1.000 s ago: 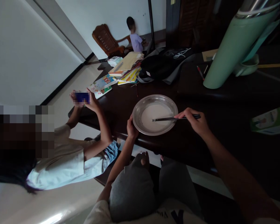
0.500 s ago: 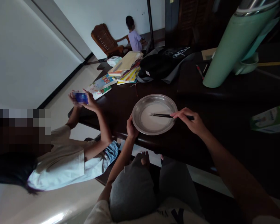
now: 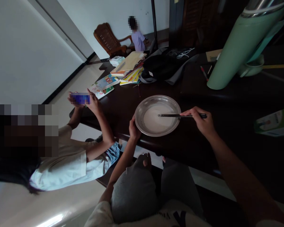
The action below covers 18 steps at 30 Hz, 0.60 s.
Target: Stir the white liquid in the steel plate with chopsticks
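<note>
A round metal basin (image 3: 138,121) sits near the edge of the dark table, with a whitish liquid or batter (image 3: 153,121) inside. My left hand (image 3: 133,129) grips its left rim, the fingers partly hidden beneath and behind the wall. Dark chopsticks (image 3: 170,115) are held in my right hand (image 3: 201,119), to the right of the basin. They reach over the right rim, and their tips are at the white mixture.
Beyond the basin lie stacked books (image 3: 127,67) and a black bag (image 3: 163,66). A tall green flask (image 3: 236,50) and a green-white carton (image 3: 274,122) are at right. On my left a person (image 3: 71,157) holds a phone (image 3: 81,98); another person (image 3: 138,41) is near a wooden chair (image 3: 109,39).
My right hand has moved right, drawing the chopsticks' tips from left of the mixture's middle toward its centre. My left hand stays on the basin.
</note>
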Available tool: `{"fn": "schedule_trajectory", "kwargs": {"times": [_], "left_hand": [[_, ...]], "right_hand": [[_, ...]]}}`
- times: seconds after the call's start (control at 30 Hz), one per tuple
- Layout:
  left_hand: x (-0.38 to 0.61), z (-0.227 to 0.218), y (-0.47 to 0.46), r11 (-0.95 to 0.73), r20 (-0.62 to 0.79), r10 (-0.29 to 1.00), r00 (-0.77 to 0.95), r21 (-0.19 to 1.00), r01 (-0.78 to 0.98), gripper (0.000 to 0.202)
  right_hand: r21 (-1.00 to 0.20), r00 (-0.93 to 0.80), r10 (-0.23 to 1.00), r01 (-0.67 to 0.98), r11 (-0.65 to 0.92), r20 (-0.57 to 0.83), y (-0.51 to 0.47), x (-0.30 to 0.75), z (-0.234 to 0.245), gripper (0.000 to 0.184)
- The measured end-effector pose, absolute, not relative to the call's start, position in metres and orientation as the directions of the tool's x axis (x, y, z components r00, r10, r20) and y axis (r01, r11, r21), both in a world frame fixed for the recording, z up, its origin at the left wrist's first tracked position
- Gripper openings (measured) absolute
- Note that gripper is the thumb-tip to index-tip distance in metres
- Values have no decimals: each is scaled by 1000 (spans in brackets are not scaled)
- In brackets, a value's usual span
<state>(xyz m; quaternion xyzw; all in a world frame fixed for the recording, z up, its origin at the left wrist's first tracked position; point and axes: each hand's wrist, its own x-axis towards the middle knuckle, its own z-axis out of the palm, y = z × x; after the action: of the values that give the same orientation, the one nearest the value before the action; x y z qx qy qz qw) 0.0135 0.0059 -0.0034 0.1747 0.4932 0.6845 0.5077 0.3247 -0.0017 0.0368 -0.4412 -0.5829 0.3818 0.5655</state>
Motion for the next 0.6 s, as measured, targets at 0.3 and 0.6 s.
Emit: {"fn": "schedule_trajectory", "kwargs": {"times": [0.3, 0.6], "left_hand": [[13, -3, 4, -16, -256, 864, -433, 846, -533, 14], [15, 1, 4, 12, -292, 841, -456, 852, -523, 15]], "right_hand": [[-943, -97, 945, 85, 322, 314, -3, 319, 35, 55], [-957, -72, 956, 35, 288, 285, -3, 321, 35, 56]]}}
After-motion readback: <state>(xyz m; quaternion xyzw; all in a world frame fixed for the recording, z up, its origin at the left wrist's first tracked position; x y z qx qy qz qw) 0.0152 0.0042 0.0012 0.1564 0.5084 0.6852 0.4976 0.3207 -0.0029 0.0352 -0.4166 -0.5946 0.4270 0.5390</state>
